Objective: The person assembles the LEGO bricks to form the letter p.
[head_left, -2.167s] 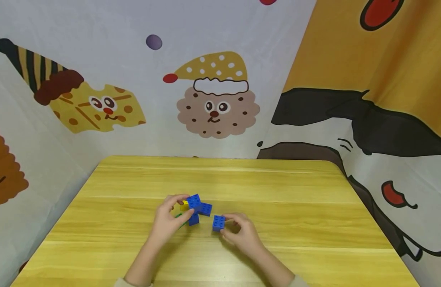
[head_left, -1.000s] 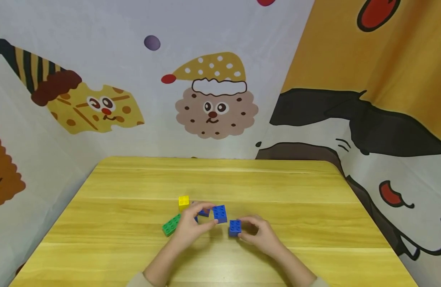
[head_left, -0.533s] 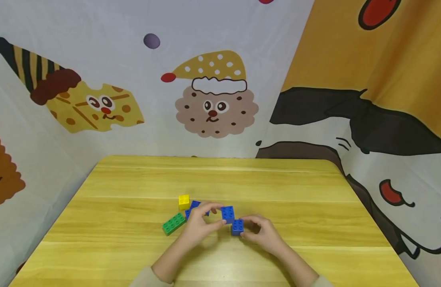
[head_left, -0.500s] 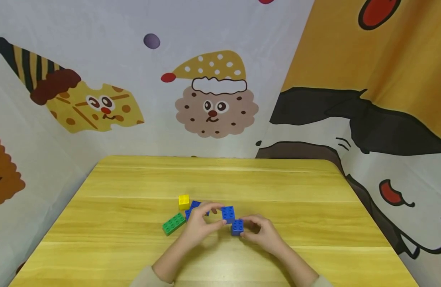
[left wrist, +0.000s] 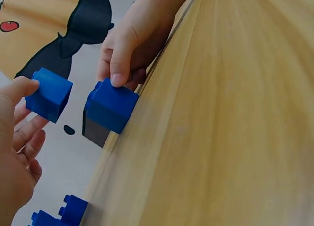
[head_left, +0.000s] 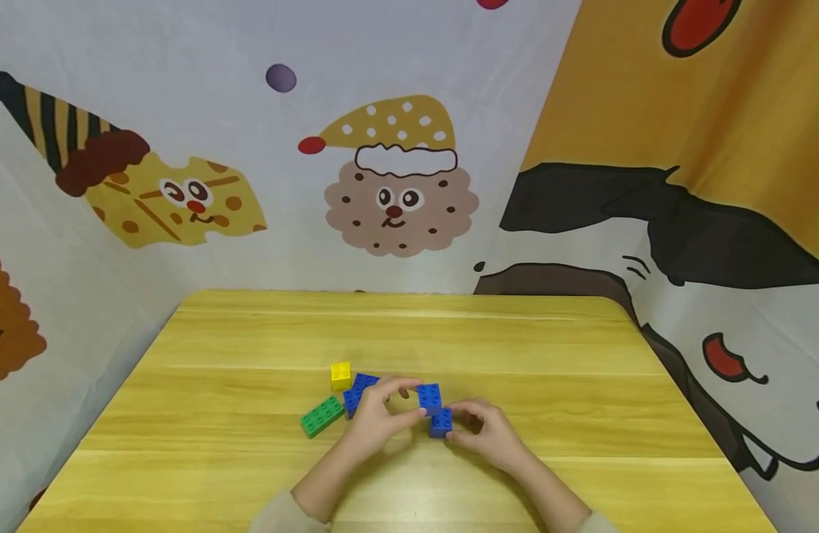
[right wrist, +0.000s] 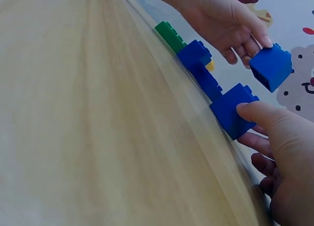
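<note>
In the head view my left hand pinches a blue toy building brick between thumb and fingers. My right hand grips a second blue brick by its side; that one stands on the table, studs up. Both wrist views show the left hand's brick raised off the table and apart from the right hand's brick. Its hollow underside partly shows in the right wrist view. Seen from the head, the raised brick covers a back corner of the lower one.
Left of my hands, more blue bricks lie on the wooden table, partly behind my left hand. Near them are a long green brick and a small yellow brick. A cartoon-printed cloth hangs beyond the table.
My left hand has carried its blue brick rightward, away from the other bricks and over to the right hand's brick. The right hand slid its brick rightward earlier, then stayed nearly still.
</note>
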Motion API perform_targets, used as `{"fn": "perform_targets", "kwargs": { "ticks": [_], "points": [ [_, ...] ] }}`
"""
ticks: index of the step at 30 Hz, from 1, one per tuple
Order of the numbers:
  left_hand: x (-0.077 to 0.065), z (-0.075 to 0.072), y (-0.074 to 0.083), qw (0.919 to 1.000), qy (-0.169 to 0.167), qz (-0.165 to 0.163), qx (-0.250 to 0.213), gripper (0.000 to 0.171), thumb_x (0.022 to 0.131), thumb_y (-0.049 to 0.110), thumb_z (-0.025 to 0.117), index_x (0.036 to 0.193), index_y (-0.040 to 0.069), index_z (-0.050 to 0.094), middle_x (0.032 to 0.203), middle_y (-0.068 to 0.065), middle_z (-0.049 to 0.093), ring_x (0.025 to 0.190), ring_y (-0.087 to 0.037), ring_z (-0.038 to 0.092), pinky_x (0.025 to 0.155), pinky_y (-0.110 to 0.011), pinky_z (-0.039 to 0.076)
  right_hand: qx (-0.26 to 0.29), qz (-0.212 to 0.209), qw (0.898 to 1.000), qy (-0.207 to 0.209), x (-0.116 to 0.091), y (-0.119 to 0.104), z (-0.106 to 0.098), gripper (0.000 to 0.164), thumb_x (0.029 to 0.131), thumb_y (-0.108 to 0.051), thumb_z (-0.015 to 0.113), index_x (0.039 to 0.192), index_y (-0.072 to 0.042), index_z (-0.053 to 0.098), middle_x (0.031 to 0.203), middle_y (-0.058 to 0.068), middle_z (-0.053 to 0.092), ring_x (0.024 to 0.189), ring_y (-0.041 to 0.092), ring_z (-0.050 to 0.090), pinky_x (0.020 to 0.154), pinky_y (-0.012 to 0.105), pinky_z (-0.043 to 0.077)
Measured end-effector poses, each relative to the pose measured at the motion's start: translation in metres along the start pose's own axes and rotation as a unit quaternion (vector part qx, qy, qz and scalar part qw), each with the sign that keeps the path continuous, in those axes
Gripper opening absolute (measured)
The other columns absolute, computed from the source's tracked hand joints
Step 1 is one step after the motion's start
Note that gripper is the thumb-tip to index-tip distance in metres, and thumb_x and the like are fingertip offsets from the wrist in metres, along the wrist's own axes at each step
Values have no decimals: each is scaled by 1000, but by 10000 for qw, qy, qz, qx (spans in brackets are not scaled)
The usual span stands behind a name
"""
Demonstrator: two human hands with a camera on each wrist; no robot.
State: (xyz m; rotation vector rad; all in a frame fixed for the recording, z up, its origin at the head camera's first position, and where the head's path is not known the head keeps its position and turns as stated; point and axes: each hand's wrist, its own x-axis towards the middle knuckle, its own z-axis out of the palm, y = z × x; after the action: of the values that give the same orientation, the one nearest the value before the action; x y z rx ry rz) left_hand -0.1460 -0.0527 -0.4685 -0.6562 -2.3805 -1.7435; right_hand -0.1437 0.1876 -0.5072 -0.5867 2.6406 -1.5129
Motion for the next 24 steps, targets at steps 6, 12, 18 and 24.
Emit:
{"fn": "perform_targets", "kwargs": {
  "ticks": [6,12,18,24],
  "points": [
    [2,7,-3,9999,-137,-60,-79,38,79,19,79,115,13,69,106,11,64,92,-15,55,79,-43,41,27,86,9999,-81,-1,-14,-3,33,78,-18,80,109,-12,70,102,-2,64,96,23,59,84,36,48],
    [3,15,-6,9997,-203,-10,-159,39,79,17,79,115,9,68,105,8,64,92,-21,56,74,-45,45,-52,34,9999,-116,0,-1,-2,33,79,-24,80,109,-17,70,102,-6,64,95,17,58,84,33,48],
    [3,19,-7,9994,-267,8,-198,39,79,16,79,116,9,68,105,6,65,91,-24,55,71,-46,48,-209,-3,9998,-52,1,-3,0,33,78,-10,80,109,-10,70,100,-3,64,91,24,58,79,34,48],
    [2,21,-9,9993,-283,77,-214,38,79,15,79,115,7,69,106,6,65,90,-22,55,74,-44,45,-168,-33,9998,-36,1,-1,-1,33,78,-15,81,108,-11,70,99,-6,64,91,19,58,80,32,48]
  ]
}}
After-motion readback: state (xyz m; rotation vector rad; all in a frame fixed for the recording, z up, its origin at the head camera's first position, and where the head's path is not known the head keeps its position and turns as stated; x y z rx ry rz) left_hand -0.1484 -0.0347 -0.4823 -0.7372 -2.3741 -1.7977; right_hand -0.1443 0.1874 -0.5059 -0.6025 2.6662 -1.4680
